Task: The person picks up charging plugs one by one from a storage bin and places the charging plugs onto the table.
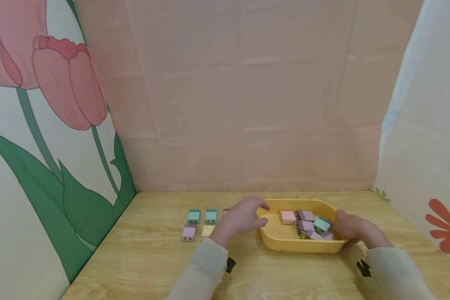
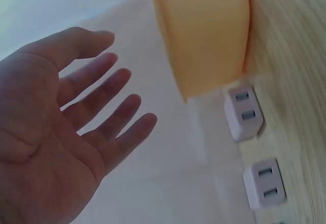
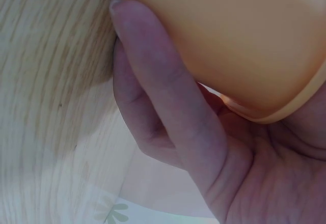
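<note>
Gripping the tray (image 1: pixel 303 246) of plugs (image 1: pixel 305 226) at its R end, R hand (image 1: pixel 354 229) likely steadies it; L hand (image 1: pixel 245 214), fingers spread, holds nothing nr L end. Other plugs (image 1: pixel 189 233) sit in rows on desk (image 1: pixel 277 275), L of tray, prob. for order.

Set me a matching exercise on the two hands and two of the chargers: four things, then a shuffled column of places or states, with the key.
Things
1. Left hand
2. Right hand
3. Pink charger
4. Leftmost teal charger

Places and states
A. Inside the yellow tray
B. Holding the tray's right end
C. Lying on the table, outside the tray
D. Open, gripping nothing

Right pairs: 1-D; 2-B; 3-A; 4-C
</note>
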`<state>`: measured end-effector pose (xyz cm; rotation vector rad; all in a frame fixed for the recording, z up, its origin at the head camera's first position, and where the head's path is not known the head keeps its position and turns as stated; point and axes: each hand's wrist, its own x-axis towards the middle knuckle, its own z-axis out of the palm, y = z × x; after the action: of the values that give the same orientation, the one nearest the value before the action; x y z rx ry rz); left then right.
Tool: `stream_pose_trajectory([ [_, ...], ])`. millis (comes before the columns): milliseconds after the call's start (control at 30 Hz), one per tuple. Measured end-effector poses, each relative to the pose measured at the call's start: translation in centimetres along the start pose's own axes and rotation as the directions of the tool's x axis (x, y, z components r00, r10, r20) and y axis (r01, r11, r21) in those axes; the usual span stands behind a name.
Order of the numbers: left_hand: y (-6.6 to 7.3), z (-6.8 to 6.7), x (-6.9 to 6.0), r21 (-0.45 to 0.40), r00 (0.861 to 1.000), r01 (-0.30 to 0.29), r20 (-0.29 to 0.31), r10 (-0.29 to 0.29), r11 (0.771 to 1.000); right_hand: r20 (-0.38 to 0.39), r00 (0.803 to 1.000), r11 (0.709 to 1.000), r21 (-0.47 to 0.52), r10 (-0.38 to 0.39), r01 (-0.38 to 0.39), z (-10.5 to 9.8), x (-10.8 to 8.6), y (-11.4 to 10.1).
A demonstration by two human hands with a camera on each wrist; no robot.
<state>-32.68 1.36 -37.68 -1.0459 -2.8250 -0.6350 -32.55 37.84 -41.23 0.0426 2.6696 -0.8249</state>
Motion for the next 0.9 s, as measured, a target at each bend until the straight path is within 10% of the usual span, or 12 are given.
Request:
stream_pose_trajectory([
  [400, 3.1, 5.1, 4.7, 0.244, 0.996, -0.071, 0.066, 0.056, 0.967, 0.006, 1.000, 1.000, 0.019, -0.010, 0.010, 0.0, -0.5, 0.0],
  [900, 3.0, 8.1, 6.0, 0.173, 0.993, 0.036, 0.103, -0.054, 0.984, 0.008, 1.000, 1.000, 0.011, -0.028, 0.028, 0.1, -0.1, -0.2],
])
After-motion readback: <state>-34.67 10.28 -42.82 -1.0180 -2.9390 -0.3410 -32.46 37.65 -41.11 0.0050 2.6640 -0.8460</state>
